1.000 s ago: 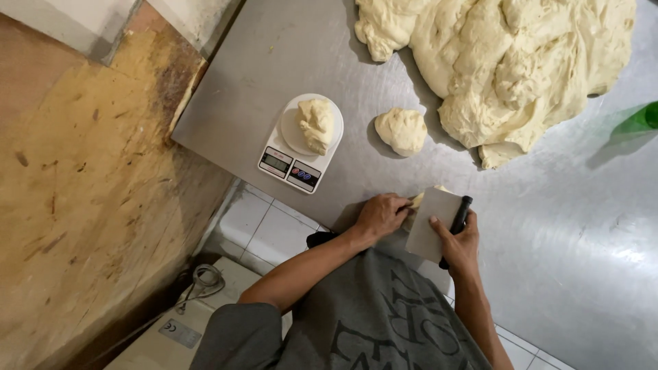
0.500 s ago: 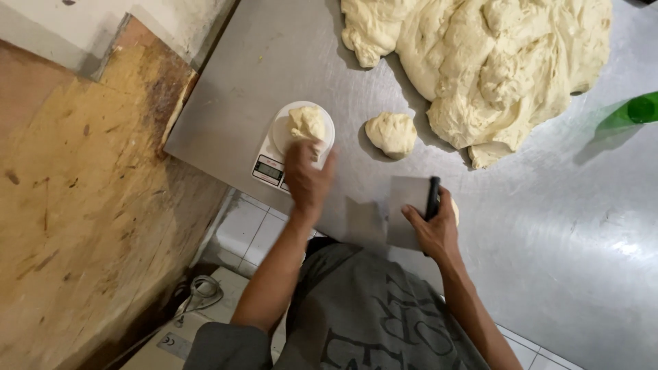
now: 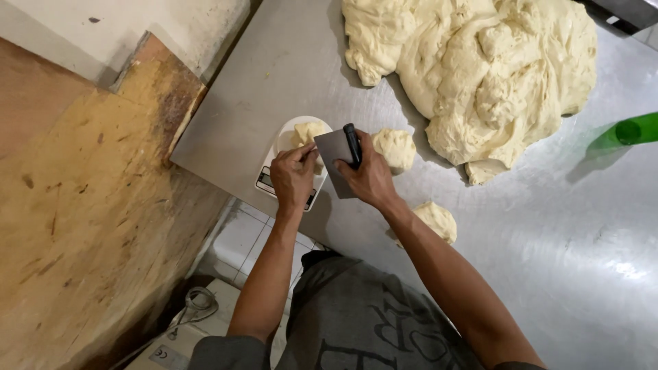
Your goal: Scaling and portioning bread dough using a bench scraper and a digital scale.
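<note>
On the white kitchen scale point(image 3: 288, 164) near the steel table's point(image 3: 548, 274) left edge sits a small dough piece point(image 3: 307, 131), soft, sticky, light; best pinched from the top. Left hand point(image 3: 293, 179) fingers are closed, pinching at the dough beside the blade. Right hand point(image 3: 370, 177) grips the black handle of a metal bench scraper point(image 3: 336, 159), blade over the scale. Two cut dough portions point(image 3: 394, 149) lie nearby; the big dough mass point(image 3: 480, 75) is behind, a green bottle point(image 3: 634, 130) at far right.
</note>
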